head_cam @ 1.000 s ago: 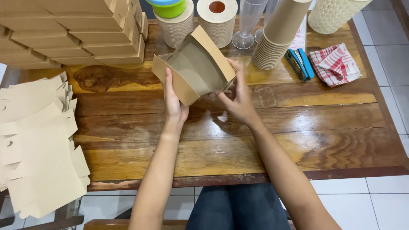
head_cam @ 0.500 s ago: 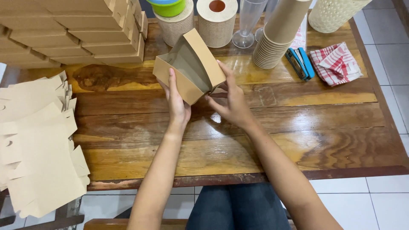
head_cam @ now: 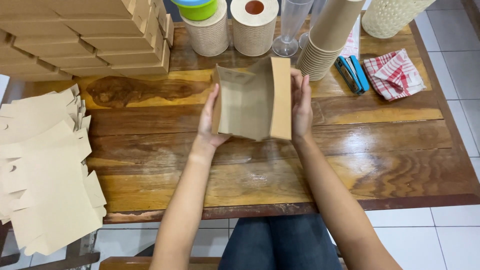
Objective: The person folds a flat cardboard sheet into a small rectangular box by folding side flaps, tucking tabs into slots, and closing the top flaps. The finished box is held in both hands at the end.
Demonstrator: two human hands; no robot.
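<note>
Head view: cardboard box [head_cam: 252,100] between both hands' fingers [head_cam: 300,95].

The kraft cardboard box [head_cam: 252,100] is looking matt and smooth; the wooden table [head_cam: 300,170] is shining glossy, varnished; the checked cloth [head_cam: 393,73] is lying soft; the tall glass [head_cam: 291,25] is gleaming clear.

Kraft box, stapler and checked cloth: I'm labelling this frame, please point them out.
kraft box [head_cam: 247,102], head view, inner panel.
stapler [head_cam: 352,74], head view, blue body.
checked cloth [head_cam: 392,74], head view, middle fold.
</note>
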